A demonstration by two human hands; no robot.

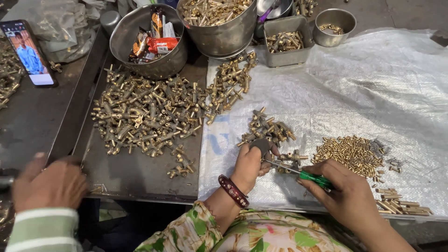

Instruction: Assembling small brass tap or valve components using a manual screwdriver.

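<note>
White woven sheet covers the counter's right half, likely to keep small parts from rolling off. Dark metal tray at 9 o'clock holds the big heap of brass fittings. At 12 o'clock, large steel pot full of brass pieces; steel bowl beside it at 11 with snack packets; square tin and small cup at 1, sorted stock by type. Phone propped at 10 o'clock, screen lit. Another person's hand in a striped sleeve rests at 8. Smaller fitting pile just above centre, within reach. Brass pin pile at 3. Left hand, red bangle on the wrist, is closed around a brass fitting, held upright to steady it. Right hand grips a green-handled screwdriver, tip aimed at the held fitting at centre.
</note>
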